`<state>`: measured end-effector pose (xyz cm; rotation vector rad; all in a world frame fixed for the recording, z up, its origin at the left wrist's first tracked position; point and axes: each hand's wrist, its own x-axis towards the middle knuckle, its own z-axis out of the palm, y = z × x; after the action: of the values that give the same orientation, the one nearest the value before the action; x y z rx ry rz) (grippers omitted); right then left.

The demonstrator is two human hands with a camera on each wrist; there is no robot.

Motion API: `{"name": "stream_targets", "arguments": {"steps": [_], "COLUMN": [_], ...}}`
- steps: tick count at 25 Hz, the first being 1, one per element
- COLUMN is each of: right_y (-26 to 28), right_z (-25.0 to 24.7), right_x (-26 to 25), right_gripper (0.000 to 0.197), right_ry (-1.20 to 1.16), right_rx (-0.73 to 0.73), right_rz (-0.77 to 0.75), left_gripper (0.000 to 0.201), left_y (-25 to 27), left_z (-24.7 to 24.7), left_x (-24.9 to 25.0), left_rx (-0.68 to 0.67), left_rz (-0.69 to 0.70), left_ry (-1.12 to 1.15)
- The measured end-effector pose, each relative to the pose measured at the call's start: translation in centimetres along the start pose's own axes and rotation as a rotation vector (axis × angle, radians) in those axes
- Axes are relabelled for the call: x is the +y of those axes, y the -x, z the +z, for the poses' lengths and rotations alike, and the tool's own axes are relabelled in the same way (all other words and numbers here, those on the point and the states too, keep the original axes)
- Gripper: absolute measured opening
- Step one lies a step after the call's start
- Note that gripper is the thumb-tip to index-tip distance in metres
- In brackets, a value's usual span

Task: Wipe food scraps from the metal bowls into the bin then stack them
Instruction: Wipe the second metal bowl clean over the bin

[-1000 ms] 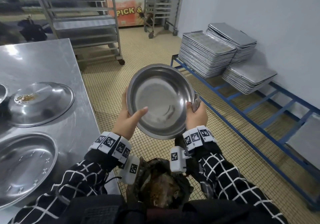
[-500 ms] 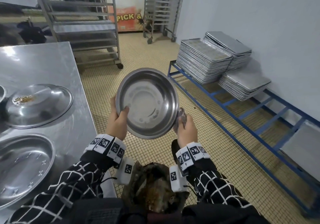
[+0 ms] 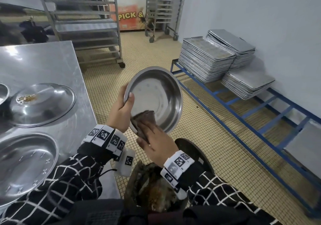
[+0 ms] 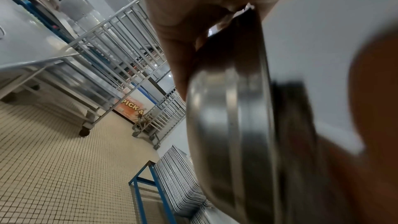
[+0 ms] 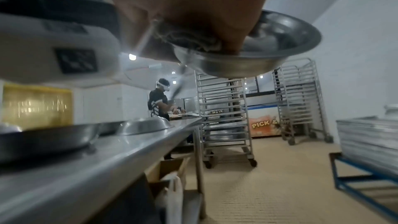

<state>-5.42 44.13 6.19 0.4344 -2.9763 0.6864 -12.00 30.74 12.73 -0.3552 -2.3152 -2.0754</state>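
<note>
Kitchen floor is showing beige tiles, steel table (image 3: pixel 43 63) sitting to my left, blue rack with tray stacks (image 3: pixel 205 59) along the right wall. I'm holding the bowl (image 3: pixel 156 96) tilted up above the bin (image 3: pixel 156 193), which is sitting just below my wrists and showing brown scraps inside. My left hand (image 3: pixel 119 110) is gripping the bowl's left rim, thumb over the inside edge, fingers behind. My right hand (image 3: pixel 154 143) is pressing a dark cloth (image 3: pixel 144 118) against the bowl's lower inside wall, fingers mostly flat on it; right wrist view is showing the cloth bunched under my fingertips at the rim.

Handling, as I'm judging it: bowl is looking thin, stiff and light, and slick steel, so the rim pinch is the place to take hold; a push from the cloth is likely rocking it unless the left grip is countering. Cloth is soft, conforming to the curve.

On the table, an upturned bowl (image 3: pixel 41 103) is carrying crumbs on its base, another bowl (image 3: pixel 24 165) lying open side up nearer me, both waiting.

Versus half a second ago: my right hand was clutching the cloth outside the right rim; it's now inside the bowl. The bowl has swung to the right, and the left thumb has shifted higher on the rim.
</note>
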Motion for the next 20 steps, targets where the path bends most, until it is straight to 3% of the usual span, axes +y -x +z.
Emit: {"name": "stream_targets", "arguments": {"steps": [3,6,10,14,20], "right_y": [0.6,0.3,0.5,0.1,-2.1], "right_z": [-0.5,-0.8,-0.5,-1.3,-5.0], "right_x": [2.9,2.6,-0.6,2.9,7.0], "right_gripper": [0.073,0.09,0.082,0.076,0.064], "right_ry": [0.326,0.299,0.117,0.381,0.311], "right_rx": [-0.014,-0.063,0.066,-0.012,0.225], "right_rz": [0.115,0.18,0.074,0.299,0.495], "left_gripper": [0.025,0.025,0.025,0.031,0.035], "left_y": [0.0,0.4,0.2,0.3,0.5], "left_z": [-0.7,-0.3,-0.3,0.0,1.7], "left_x": [-0.4,-0.6,0.0,-0.5,-1.1], "left_rx": [-0.002,-0.019,0.044,0.001,-0.039], "left_rz": [0.01,0.026,0.089,0.074,-0.008], "left_ry": [-0.007,-0.02,-0.004,-0.008,0.049]}}
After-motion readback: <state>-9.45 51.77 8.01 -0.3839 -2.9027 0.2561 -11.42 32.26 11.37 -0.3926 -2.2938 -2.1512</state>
